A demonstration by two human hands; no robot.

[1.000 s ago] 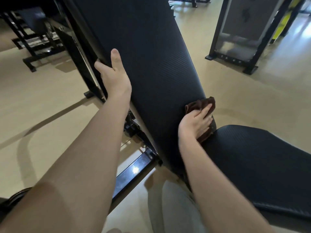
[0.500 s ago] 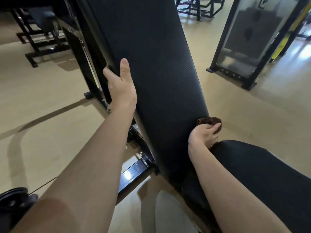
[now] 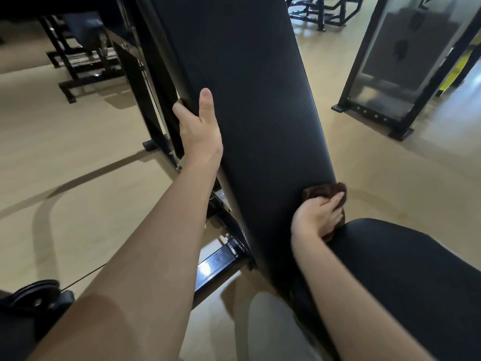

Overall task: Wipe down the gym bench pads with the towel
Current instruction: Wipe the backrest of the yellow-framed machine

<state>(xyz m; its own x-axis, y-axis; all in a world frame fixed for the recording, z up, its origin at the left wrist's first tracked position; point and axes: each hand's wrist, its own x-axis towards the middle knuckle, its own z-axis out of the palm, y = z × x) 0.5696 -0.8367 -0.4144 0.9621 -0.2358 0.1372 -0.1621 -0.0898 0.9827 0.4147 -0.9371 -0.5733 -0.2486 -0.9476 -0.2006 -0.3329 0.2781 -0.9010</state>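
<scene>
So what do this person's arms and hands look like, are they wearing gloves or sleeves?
No gloves and no sleeves show. Both forearms are bare up to the frame edge, and the left hand and right hand are bare too. I see no watch, ring or wristband on either. Short fingernails show on the left thumb. Nothing else worn is clear enough to name.

My left hand point(image 3: 199, 131) gripped the back pad point(image 3: 242, 105), its fingers curled out of sight behind the pad's left edge; only my thumb showed. The pad's top ran off the frame. My right hand point(image 3: 318, 217) covered most of the towel point(image 3: 328, 190), and its lower part was probably wedged where the seat pad point(image 3: 416, 269) met it. The seat's right end was cut off.
</scene>
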